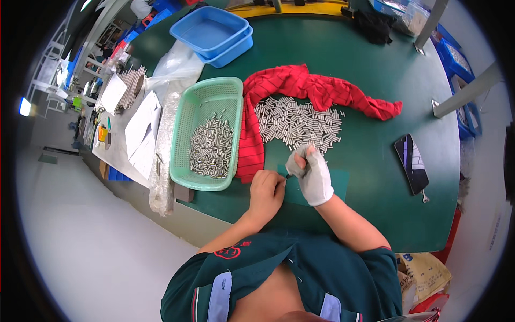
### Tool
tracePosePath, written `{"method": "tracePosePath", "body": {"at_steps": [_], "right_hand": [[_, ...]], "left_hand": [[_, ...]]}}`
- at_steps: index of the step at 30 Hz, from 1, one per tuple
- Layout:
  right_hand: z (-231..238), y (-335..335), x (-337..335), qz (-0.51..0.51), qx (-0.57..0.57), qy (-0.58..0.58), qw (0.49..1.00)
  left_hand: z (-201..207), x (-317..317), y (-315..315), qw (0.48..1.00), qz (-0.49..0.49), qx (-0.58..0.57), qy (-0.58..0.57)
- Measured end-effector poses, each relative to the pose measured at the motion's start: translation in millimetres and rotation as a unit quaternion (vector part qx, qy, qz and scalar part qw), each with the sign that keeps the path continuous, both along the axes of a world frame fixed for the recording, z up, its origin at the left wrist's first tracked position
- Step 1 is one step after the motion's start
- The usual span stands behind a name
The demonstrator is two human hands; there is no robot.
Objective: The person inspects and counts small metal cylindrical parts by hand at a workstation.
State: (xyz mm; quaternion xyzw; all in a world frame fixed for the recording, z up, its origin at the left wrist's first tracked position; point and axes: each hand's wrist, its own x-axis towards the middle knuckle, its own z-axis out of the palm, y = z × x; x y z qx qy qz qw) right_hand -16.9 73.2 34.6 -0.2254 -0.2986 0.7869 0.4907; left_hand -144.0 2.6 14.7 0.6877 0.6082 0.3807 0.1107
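Note:
My left hand [266, 194] is bare and rests at the table's near side with its fingers curled closed. By its fingertips is a small dark tip, too small to name. My right hand [315, 181] wears a white glove with some bare fingertips. Its fingers are bent together at the near edge of a pile of small silvery metal pins [298, 121]; what they hold, if anything, is hidden. Beneath this hand lies a flat green mat [339, 185]. A red cloth [252, 147] curves around the left and far sides of the pile.
A pale green basket [179, 155] holding many similar metal pins stands left of the cloth. Blue trays [212, 32] are stacked at the far left. A phone [412, 163] lies on the right. Metal posts [464, 92] rise at the right edge. Papers [142, 131] lie beyond the basket's left.

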Motion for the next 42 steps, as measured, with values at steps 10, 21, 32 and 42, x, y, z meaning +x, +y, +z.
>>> {"method": "tracePosePath", "body": {"at_steps": [10, 21, 32, 42], "right_hand": [[-10.4, -5.1, 3.3, 0.015, 0.033, -0.042, 0.998], [-3.6, 8.2, 0.3, 0.022, 0.028, 0.008, 0.999], [16.5, -12.7, 1.6, 0.135, 0.053, -0.220, 0.965], [16.7, -12.9, -1.0, 0.146, 0.055, -0.212, 0.965]], "left_hand": [[-6.0, 0.3, -0.2, 1.000, -0.009, 0.007, -0.017], [3.1, -9.5, 11.2, 1.000, -0.001, 0.008, -0.026], [22.7, -31.4, -0.4, 0.906, -0.086, -0.033, -0.413], [32.0, -31.3, 1.7, 0.944, -0.103, 0.004, -0.313]]}}
